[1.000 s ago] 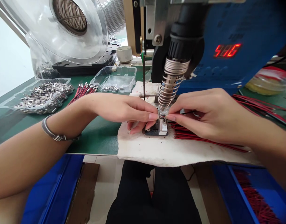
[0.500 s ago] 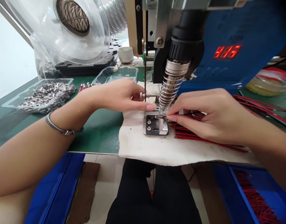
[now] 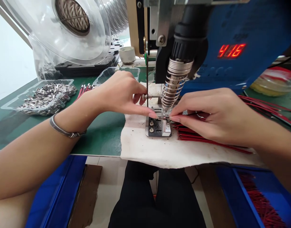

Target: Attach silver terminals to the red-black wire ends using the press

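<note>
My right hand pinches a thin wire between thumb and forefinger, just right of a soldering iron's tip. At the wire's end, a small metal connector lies over a black and silver fixture. The spring-wrapped soldering iron slants down close above it. My left hand has its thumb stretched out, the tip at or against the connector's left end. Its other fingers are apart from the thumb, beside a screw on a thin rod, and partly hidden. Several red and black wires lie under my right hand.
A blue machine with a red display stands behind. At left are a clear tray of metal connectors and a clear fume hood. A white cloth covers the table's front edge; a blue bin holds red wires below right.
My left thumb has moved down and slightly left, from the fixture's back to the connector's left end. My right hand stays nearly still with the wire. The display went from 415 to 416.
</note>
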### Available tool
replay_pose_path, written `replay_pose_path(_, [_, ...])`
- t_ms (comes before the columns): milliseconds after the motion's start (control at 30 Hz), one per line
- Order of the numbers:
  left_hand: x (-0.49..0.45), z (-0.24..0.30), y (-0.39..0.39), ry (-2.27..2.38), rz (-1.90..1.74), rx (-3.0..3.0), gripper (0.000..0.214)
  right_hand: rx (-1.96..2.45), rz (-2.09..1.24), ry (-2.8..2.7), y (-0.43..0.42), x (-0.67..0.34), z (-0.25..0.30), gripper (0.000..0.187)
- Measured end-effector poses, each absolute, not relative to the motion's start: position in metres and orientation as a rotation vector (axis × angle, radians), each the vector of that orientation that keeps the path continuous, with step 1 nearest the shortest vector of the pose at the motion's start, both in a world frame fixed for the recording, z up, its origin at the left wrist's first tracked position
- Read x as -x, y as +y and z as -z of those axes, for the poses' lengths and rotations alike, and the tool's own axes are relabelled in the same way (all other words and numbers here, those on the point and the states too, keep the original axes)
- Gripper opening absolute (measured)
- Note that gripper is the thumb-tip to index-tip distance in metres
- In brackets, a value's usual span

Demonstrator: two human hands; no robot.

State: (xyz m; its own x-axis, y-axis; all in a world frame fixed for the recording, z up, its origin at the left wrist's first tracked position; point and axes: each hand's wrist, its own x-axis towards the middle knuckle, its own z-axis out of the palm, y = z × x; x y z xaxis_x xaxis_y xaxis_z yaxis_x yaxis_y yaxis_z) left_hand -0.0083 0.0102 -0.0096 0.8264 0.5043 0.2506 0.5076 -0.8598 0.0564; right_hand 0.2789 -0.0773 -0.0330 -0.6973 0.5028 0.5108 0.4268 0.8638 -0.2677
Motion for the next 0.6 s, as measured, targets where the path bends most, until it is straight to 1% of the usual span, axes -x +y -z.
replay_pose_path(233, [0.0061,0.0133,0.0142,-0.829,0.394,2.999,0.092,0.662,-0.166,-2.433,-0.0776,-0.2797,0.032,0.019])
replay_pose_path(367, [0.0072,0.0121,0.0115,-0.819,0.432,2.94,0.097,0.681,-0.193,-2.441,-0.0777,-0.2788,0.0328,0.019])
replay_pose_path(500, [0.008,0.012,0.0114,-0.833,0.328,2.89,0.096,0.665,-0.167,-2.442,-0.0772,-0.2789,0.0328,0.019])
replay_pose_path(600, [0.0077,0.0117,0.0123,-0.814,0.318,2.888,0.095,0.643,-0.139,-2.456,-0.0766,-0.2796,0.0328,0.019])
